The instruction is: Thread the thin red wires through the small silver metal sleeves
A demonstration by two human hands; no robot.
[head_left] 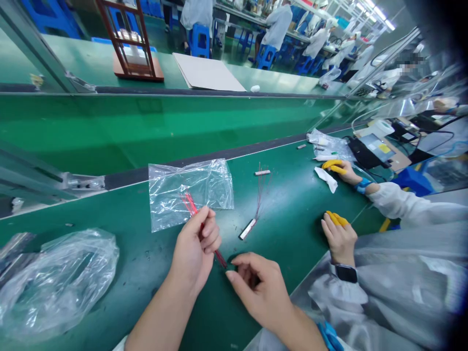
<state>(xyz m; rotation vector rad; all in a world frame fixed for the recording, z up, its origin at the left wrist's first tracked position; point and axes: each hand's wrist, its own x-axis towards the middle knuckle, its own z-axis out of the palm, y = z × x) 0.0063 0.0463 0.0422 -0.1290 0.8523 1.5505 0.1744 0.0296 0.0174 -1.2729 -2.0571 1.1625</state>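
Note:
A bundle of thin red wires (190, 204) is closed in my left hand (199, 243); its upper ends fan out over a clear plastic bag (219, 187), and its lower ends come out below the fist. Just right of those lower ends is my right hand (258, 280), thumb and index finger curved with a gap between them. Beyond my hands on the green table (288, 214), a white connector strip (247, 229) is joined by thin dark red wires to a smaller strip (262, 172).
A crumpled clear bag (69, 278) lies at left. A co-worker's hands with yellow finger covers (340, 239) rest at right, near a white scrap (326, 179) and bagged parts (329, 144). Behind the table runs a green conveyor belt (164, 126) with metal frame posts.

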